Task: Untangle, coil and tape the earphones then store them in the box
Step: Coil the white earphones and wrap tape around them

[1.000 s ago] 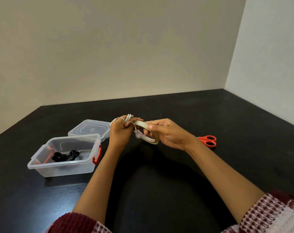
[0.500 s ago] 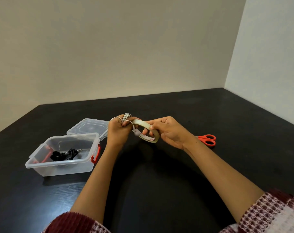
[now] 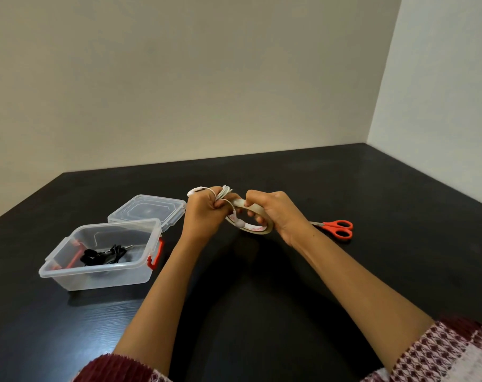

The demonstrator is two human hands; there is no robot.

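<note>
Black bench (image 3: 372,188), plain walls. White earphones (image 3: 224,192) coiled, clenched in left grip (image 3: 204,213); tape roll (image 3: 257,230) clutched in right grip (image 3: 275,213). Taping, boxing pending. Black set (image 3: 102,256) already in box (image 3: 96,278).

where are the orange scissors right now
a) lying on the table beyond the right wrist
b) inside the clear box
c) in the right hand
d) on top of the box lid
a: the scissors lie flat on the table beyond the right hand, which grips the tape roll, while the left hand holds the earphones.
</note>
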